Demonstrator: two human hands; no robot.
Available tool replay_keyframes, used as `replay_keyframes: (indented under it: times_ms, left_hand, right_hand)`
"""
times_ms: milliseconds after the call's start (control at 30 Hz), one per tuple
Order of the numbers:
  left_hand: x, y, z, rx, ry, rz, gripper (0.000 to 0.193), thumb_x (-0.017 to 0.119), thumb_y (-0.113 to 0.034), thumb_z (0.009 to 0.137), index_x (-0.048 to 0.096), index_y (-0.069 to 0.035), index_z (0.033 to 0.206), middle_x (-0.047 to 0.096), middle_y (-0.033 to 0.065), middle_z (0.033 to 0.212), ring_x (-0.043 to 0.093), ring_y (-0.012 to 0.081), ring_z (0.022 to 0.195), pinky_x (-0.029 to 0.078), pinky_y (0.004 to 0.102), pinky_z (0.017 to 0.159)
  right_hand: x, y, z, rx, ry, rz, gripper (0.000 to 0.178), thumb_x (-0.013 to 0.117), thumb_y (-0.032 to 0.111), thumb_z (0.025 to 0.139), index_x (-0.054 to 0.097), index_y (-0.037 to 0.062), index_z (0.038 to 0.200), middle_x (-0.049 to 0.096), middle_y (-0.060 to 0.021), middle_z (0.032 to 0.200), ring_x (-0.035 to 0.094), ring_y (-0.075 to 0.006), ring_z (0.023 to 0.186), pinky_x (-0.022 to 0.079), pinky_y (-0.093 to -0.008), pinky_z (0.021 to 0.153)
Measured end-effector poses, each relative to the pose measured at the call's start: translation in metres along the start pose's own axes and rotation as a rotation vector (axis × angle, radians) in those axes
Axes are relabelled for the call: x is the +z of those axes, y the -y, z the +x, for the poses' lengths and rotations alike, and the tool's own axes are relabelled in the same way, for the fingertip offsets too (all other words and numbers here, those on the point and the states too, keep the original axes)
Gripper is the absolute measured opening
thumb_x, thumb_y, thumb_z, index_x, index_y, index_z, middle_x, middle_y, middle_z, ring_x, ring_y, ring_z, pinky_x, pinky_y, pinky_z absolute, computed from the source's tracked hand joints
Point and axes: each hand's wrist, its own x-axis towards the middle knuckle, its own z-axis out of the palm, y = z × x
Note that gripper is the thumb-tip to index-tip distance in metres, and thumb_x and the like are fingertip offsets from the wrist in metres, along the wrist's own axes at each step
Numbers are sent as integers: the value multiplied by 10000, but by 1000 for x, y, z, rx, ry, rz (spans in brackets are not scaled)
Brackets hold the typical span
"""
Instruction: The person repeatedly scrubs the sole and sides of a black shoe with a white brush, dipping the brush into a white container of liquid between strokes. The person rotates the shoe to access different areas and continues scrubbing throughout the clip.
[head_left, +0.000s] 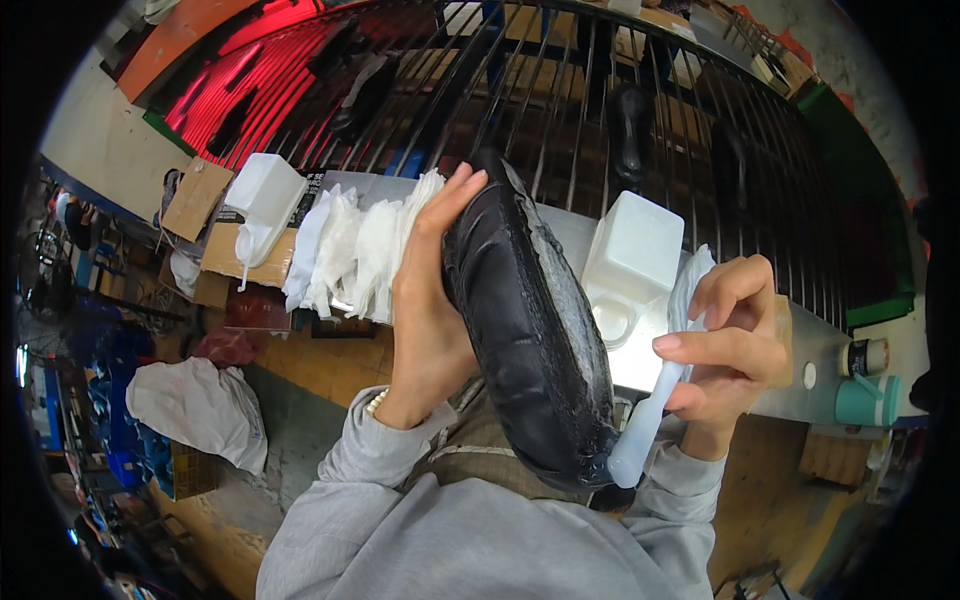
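Observation:
My left hand [430, 300] grips a black shoe sole piece [525, 320] from its left side, holding it upright with the fingers over its top end. A whitish coat of glue shows along the sole's right face. My right hand [725, 345] holds a white brush [645, 425] by its handle, with the brush tip touching the lower right edge of the black piece. Both sleeves are grey.
A white square container [630, 255] stands on the metal ledge [800, 360] behind the brush. Another white container [265, 190] and a row of white cloth pieces [355, 255] sit to the left. A teal cup [868, 400] stands at the right. Dark railing bars [640, 110] run behind.

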Motion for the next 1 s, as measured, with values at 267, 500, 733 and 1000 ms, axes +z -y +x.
replay_keyframes:
  times_ms: [267,500,733,1000]
  left_hand:
    - [-4,-7,-12,-193,220,-290,906,874,17,703,396,-11,1473,507,141,1409,523,223,1287,413,344,1111]
    - [-7,-9,-31,-796,332,-925,784,837,-75,783,400,6,1430,548,108,1287,558,177,1175,449,312,1023]
    - [-19,-18,-30,-955,609,-1083,633,830,-99,795,516,-6,1336,635,102,1214,627,150,1089,531,283,909]
    - [-11,-13,-37,-555,786,-969,486,555,-164,1028,407,-24,1469,504,168,1455,540,259,1327,492,361,1090]
  right_hand:
    - [20,-5,15,-43,-5,48,486,953,438,501,835,191,903,424,25,842,427,-121,762,305,-250,645]
    - [32,-7,30,-44,76,29,488,872,592,608,813,176,856,422,1,866,463,-189,808,333,-300,680]
    - [40,-15,43,-194,102,90,503,950,428,465,839,182,889,429,28,825,437,-115,737,299,-249,613]
    - [29,-5,38,-41,92,-56,521,955,417,439,838,158,876,430,18,842,435,-123,741,280,-247,621]
